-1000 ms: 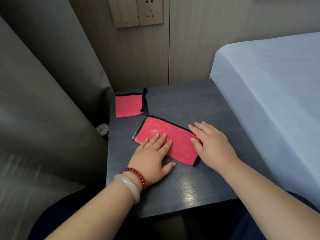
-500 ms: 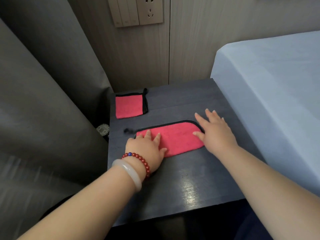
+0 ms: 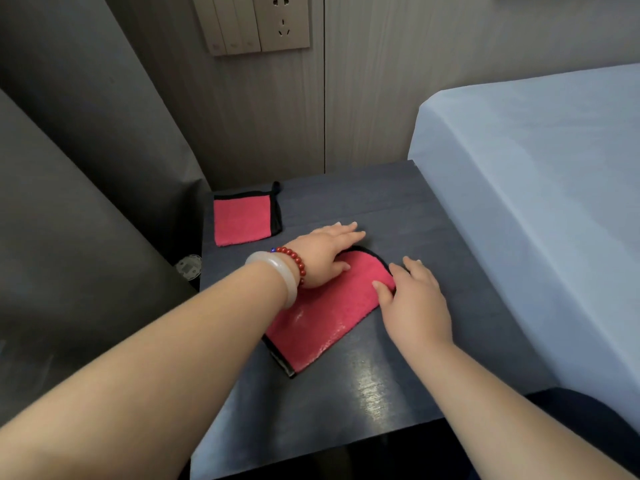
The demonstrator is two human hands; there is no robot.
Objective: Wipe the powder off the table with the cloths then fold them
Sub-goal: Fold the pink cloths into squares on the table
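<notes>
Head | pink cloth (image 3: 325,317) lies diagonal, rounded end far-right | left hand (image 3: 320,259), right hand (image 3: 415,306) fingers straight, pressing it

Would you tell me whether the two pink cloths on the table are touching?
Apart: the head view shows bare table all around the small folded cloth, separating it from the larger cloth.

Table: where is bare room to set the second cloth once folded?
Bare on the table: the far strip between the folded cloth and the bed, and the near edge in front of the larger cloth. Crowded: the middle, where the left hand and right hand rest on that cloth.
</notes>
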